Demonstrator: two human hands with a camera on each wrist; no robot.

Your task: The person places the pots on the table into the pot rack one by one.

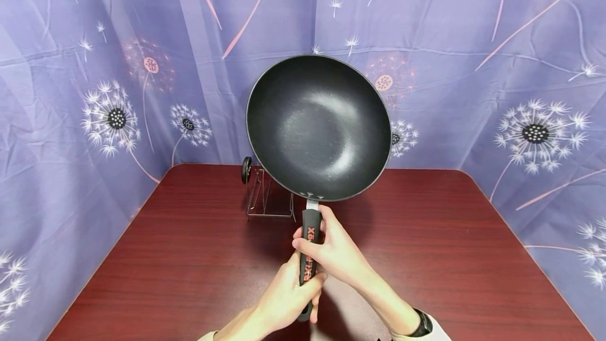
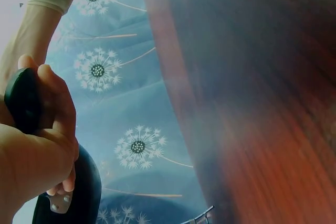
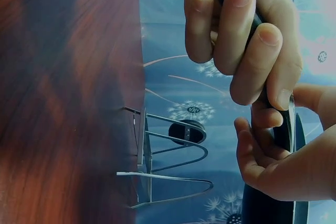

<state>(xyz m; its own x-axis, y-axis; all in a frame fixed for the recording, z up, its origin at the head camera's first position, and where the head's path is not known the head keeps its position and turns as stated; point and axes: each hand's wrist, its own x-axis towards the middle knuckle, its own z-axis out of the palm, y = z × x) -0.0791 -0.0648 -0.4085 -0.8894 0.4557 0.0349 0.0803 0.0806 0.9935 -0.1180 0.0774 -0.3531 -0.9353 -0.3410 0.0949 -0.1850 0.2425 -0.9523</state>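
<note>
Together gripping the wok (image 1: 318, 126) handle (image 1: 309, 257), left hand (image 1: 287, 299) low, right hand (image 1: 333, 250) higher, bowl tilted up above the rack (image 1: 265, 193) near the worktop's (image 1: 189, 257) far edge.

Wire rack (image 1: 267, 193) standing at desk (image 1: 165, 257) rear under raised pan (image 1: 318, 126), open desk left and right

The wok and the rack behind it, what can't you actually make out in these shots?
- Wire rack: the wok hides its right part in the head view.
- Handle lettering: the right hand and left hand cover part of it.
- Wok's underside: turned away in the head view.
- Table: blurred in the left wrist view.
</note>
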